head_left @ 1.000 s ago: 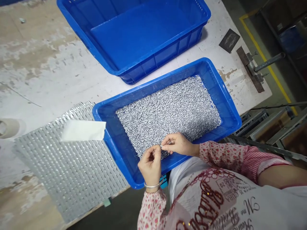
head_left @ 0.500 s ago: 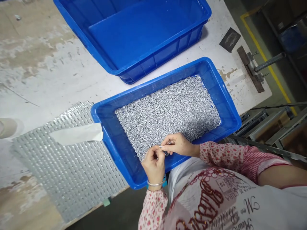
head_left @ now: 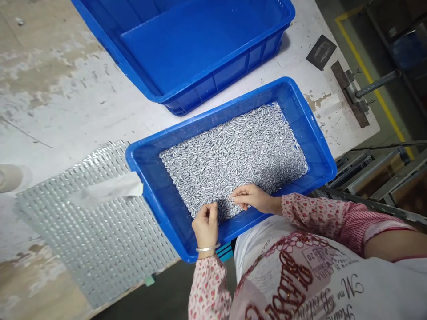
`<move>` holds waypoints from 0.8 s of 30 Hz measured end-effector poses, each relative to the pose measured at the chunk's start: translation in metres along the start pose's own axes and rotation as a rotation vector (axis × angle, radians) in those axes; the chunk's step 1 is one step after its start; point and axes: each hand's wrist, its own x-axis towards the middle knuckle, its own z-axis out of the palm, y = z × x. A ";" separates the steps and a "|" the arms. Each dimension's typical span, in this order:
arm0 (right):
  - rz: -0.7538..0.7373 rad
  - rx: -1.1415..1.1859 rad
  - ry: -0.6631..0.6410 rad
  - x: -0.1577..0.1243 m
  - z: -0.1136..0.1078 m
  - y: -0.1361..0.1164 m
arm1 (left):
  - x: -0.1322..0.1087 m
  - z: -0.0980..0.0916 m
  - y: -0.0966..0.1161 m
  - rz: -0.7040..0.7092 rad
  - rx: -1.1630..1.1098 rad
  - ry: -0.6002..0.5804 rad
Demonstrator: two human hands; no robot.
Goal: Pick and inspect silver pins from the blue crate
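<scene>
Over the near side of a blue bin [head_left: 313,120], my left hand [head_left: 206,224], with a bangle at the wrist, is closed in a pinch. My right hand [head_left: 251,198] is closed too, thumb against fingertips, a short gap to the right of the left one. Whatever either pinch holds is too small or hidden to make out. Below both hands lies a thick layer of small silver spindle-shaped pieces [head_left: 230,151], covering the bin's floor.
A larger blue bin [head_left: 213,80] stands behind. To the left lies a ribbed silvery sheet [head_left: 110,235] with a white strip [head_left: 110,189] on it. A dark square plate [head_left: 321,52] and a metal clamp-like fixture [head_left: 350,93] sit at the table's right end.
My hands, which met at the fingertips around a tiny pale thing, have drawn apart. The left has shifted left, the right slightly right; the tiny thing is no longer clearly visible.
</scene>
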 end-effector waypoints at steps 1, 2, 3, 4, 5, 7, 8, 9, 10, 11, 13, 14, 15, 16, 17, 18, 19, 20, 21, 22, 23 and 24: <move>0.022 0.020 0.016 0.000 -0.003 0.001 | 0.004 0.000 -0.004 0.010 0.019 -0.016; 0.042 0.040 0.033 0.000 -0.006 0.002 | 0.008 0.000 -0.008 0.017 0.034 -0.023; 0.060 0.057 0.050 0.000 -0.009 0.002 | 0.011 0.001 -0.013 0.018 0.048 -0.021; 0.073 0.068 0.062 0.000 -0.012 0.002 | 0.014 0.002 -0.016 0.014 0.066 -0.019; 0.081 0.076 0.074 0.000 -0.014 0.002 | 0.017 0.003 -0.020 0.009 0.089 -0.023; 0.093 0.098 0.095 0.001 -0.019 0.002 | 0.021 0.008 -0.024 0.020 0.143 -0.035; 0.100 0.115 0.105 0.002 -0.020 0.002 | 0.024 0.012 -0.024 0.049 0.172 -0.041; 0.108 0.135 0.116 0.003 -0.022 0.003 | 0.028 0.016 -0.024 0.090 0.206 -0.047; 0.115 0.155 0.125 0.004 -0.024 0.004 | 0.032 0.021 -0.022 0.133 0.245 -0.053; 0.119 0.172 0.133 0.006 -0.025 0.006 | 0.036 0.027 -0.020 0.172 0.290 -0.058; 0.117 0.185 0.139 0.008 -0.027 0.009 | 0.046 0.038 -0.015 0.217 0.393 -0.071; 0.113 0.186 0.141 0.009 -0.027 0.011 | 0.051 0.044 -0.012 0.222 0.438 -0.074; 0.109 0.186 0.142 0.009 -0.028 0.012 | 0.056 0.049 -0.010 0.220 0.477 -0.076; 0.109 0.184 0.142 0.009 -0.028 0.013 | 0.060 0.053 -0.009 0.218 0.505 -0.080; 0.109 0.181 0.142 0.008 -0.029 0.014 | 0.063 0.056 -0.009 0.216 0.523 -0.081; 0.110 0.178 0.140 0.008 -0.030 0.015 | 0.065 0.059 -0.010 0.216 0.533 -0.081; 0.110 0.173 0.134 0.007 -0.031 0.015 | 0.066 0.061 -0.011 0.218 0.540 -0.079; 0.106 0.163 0.123 0.008 -0.032 0.016 | 0.067 0.062 -0.012 0.220 0.549 -0.076; 0.096 0.139 0.110 0.010 -0.033 0.017 | 0.067 0.062 -0.013 0.221 0.557 -0.073; 0.078 0.096 0.101 0.013 -0.034 0.017 | 0.067 0.062 -0.014 0.222 0.564 -0.071; 0.047 0.027 0.097 0.018 -0.035 0.018 | 0.066 0.061 -0.015 0.222 0.570 -0.070; -0.004 -0.071 0.103 0.024 -0.037 0.019 | 0.065 0.061 -0.015 0.222 0.573 -0.071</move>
